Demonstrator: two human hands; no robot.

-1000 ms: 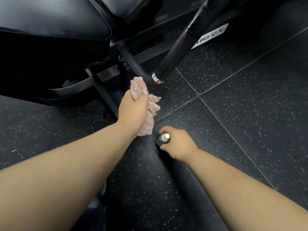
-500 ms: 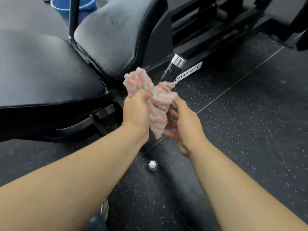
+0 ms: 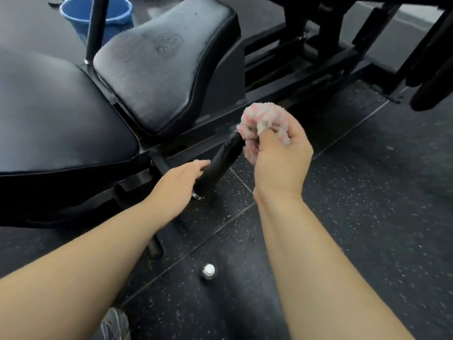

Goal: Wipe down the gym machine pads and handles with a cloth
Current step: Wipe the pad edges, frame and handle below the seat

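Both hands no longer share the cloth (image 3: 263, 123): half a second ago the left gripped it while the right reached in. Now the right hand (image 3: 279, 168) has it alone, and the left hand (image 3: 177, 185) has dropped to the black handle (image 3: 221, 163). Right fingers are curled tight round the bunched pink-and-grey cloth, thumb pressed into it, and the bundle's near-left edge touches the far end of the handle. That handle slants from near left to far right, just in front of the machine's base. Left fingers (image 3: 201, 165) lie almost straight and hold nothing, their tips against the handle's left side; whether the thumb reaches under it cannot be told. Beyond the hands sits the angled seat pad (image 3: 166, 62), with a larger flat pad (image 3: 54, 114) to its left. A small bottle (image 3: 208, 271) with a pale cap stands on the speckled floor (image 3: 367, 217) between the forearms. A blue bucket (image 3: 120, 13) stands at far left, behind a second black bar (image 3: 95, 28). A grey shoe (image 3: 115, 325) shows at the near edge.
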